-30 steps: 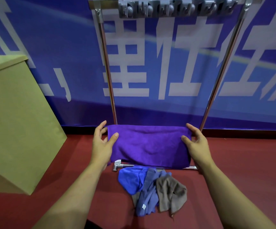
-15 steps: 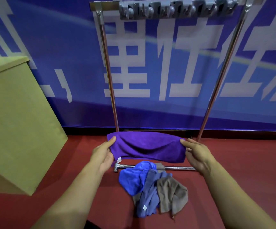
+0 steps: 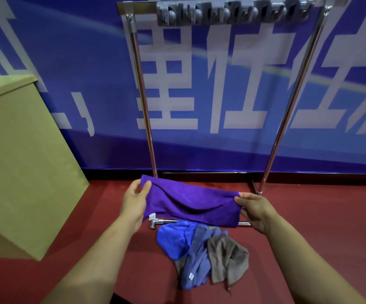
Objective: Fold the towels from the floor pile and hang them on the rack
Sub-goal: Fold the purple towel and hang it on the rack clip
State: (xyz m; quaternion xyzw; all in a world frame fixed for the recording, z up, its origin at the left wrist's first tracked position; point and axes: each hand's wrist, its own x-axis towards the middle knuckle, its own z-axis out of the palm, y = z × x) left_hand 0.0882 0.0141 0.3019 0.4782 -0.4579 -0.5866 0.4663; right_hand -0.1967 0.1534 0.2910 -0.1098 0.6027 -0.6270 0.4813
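Purple towel (image 3: 190, 202), soft and sagging mid-span, is pinched at its ends by left hand (image 3: 134, 201) and right hand (image 3: 255, 210).

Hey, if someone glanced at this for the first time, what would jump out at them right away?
First, the purple towel, stretched low in the middle of the view between the left hand and right hand, each pinching one end. Just below it on the red floor lies a small pile of towels, bright blue, grey-blue and brown. Behind stands the chrome rack, against a blue banner with big white characters.
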